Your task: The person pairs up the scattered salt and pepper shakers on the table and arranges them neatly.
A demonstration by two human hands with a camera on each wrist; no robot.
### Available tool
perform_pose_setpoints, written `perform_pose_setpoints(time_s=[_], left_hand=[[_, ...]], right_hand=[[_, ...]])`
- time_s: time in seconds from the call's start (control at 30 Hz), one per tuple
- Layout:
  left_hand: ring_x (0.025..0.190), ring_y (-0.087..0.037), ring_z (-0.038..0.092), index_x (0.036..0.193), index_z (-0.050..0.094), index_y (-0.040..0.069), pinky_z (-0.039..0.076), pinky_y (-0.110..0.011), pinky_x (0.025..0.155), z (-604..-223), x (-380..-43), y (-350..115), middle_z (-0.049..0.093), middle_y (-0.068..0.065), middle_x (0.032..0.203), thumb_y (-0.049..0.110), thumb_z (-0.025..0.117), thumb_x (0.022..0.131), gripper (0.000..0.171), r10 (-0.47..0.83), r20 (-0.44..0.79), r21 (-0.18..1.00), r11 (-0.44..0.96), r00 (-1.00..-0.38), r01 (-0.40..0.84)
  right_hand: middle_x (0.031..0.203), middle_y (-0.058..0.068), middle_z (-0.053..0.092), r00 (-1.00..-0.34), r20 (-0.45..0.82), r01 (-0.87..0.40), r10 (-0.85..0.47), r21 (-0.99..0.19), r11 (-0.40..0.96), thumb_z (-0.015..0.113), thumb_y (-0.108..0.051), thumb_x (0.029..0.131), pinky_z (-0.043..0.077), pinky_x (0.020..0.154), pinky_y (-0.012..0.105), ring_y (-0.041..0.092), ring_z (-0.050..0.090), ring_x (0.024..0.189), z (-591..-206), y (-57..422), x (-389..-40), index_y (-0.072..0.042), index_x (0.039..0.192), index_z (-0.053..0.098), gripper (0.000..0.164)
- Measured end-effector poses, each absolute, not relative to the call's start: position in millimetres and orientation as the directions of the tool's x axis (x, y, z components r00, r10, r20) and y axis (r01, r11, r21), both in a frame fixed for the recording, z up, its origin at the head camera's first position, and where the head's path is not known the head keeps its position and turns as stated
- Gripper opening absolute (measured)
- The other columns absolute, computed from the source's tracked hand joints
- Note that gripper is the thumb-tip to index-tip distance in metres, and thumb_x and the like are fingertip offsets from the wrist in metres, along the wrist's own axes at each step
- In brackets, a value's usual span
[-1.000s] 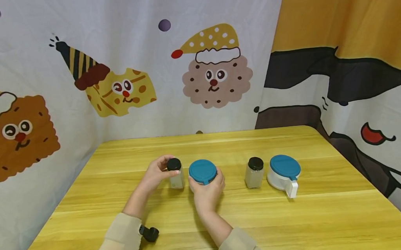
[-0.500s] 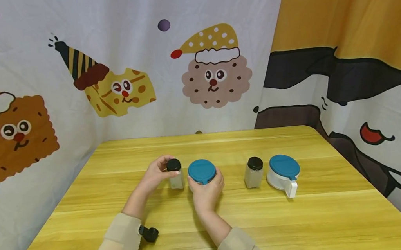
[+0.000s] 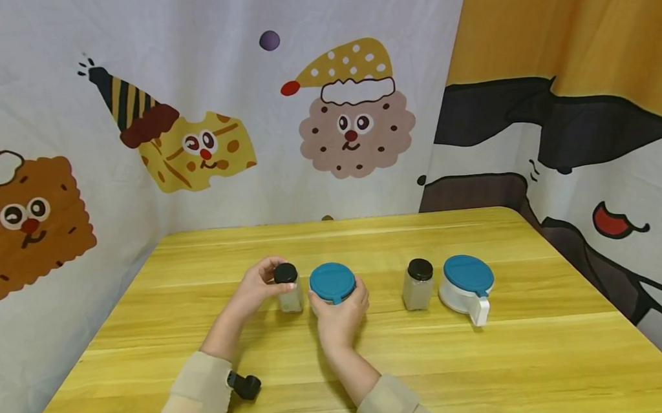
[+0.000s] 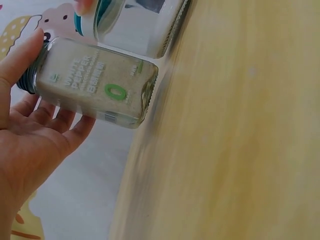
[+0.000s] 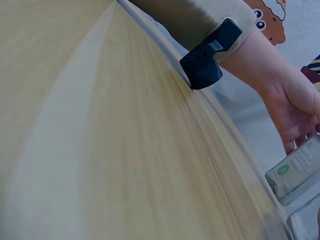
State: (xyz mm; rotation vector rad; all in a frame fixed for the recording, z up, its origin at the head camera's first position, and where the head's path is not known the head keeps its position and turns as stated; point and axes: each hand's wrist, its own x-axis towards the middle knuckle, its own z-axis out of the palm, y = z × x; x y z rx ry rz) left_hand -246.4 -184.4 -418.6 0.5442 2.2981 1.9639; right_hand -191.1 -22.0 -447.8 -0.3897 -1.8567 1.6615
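Note:
My left hand holds a spice jar with a black cap, thumb in front and fingers behind. In the left wrist view this glass jar carries white pepper lettering and a green mark, and pale powder fills it. Just right of it, my right hand grips a round seasoning pot with a blue lid, thumb on the near left and fingers round the right side. The palm covers much of the pot's front. Both containers stand upright, side by side.
A second black-capped spice jar stands to the right on the wooden table. Close beside it is another blue-lidded pot, its white handle facing the near side. A patterned curtain hangs behind the table's far edge.

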Motion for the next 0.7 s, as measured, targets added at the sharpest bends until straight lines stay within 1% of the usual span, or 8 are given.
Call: perform_pose_setpoints(time_s=[0.13,0.27,0.5,0.7], left_hand=[[0.100,-0.023,0.056,0.120,0.052,-0.006,0.049,-0.031,0.082,-419.3,-246.9,-185.1,0.058,-0.016,0.113,-0.001,0.073,0.082,0.043,0.309,0.175,0.967,0.124,-0.935,0.222],[0.101,-0.023,0.056,0.120,0.051,-0.006,0.049,-0.031,0.082,-419.9,-247.2,-186.0,0.058,-0.016,0.112,-0.001,0.073,0.082,0.043,0.309,0.170,0.968,0.127,-0.936,0.218],[0.100,-0.024,0.056,0.119,0.051,-0.007,0.049,-0.030,0.082,-420.5,-247.8,-186.3,0.058,-0.017,0.112,-0.002,0.073,0.082,0.043,0.316,0.176,0.967,0.122,-0.932,0.224],[0.099,-0.023,0.056,0.118,0.051,-0.007,0.049,-0.031,0.081,-421.2,-247.1,-186.4,0.059,-0.015,0.110,-0.001,0.072,0.083,0.042,0.327,0.166,0.970,0.117,-0.930,0.214]], right_hand=[[0.130,0.021,0.043,-0.771,0.246,-0.180,0.588,-0.969,0.169,0.091,-0.014,0.062,0.027,0.099,0.058,0.039,0.036,0.121,-448.5,-22.3,-191.5,0.002,0.134,0.041,0.089],[0.131,0.020,0.043,-0.775,0.235,-0.171,0.586,-0.972,0.163,0.091,-0.016,0.063,0.027,0.100,0.057,0.038,0.037,0.121,-449.0,-22.2,-191.3,0.001,0.134,0.040,0.090],[0.131,0.019,0.043,-0.779,0.224,-0.164,0.585,-0.974,0.155,0.091,-0.017,0.063,0.026,0.100,0.057,0.038,0.037,0.122,-448.2,-21.7,-191.3,0.001,0.135,0.040,0.091],[0.130,0.019,0.043,-0.774,0.231,-0.166,0.590,-0.973,0.163,0.092,-0.015,0.062,0.026,0.100,0.057,0.038,0.037,0.121,-449.3,-22.0,-192.2,0.001,0.135,0.040,0.091]])
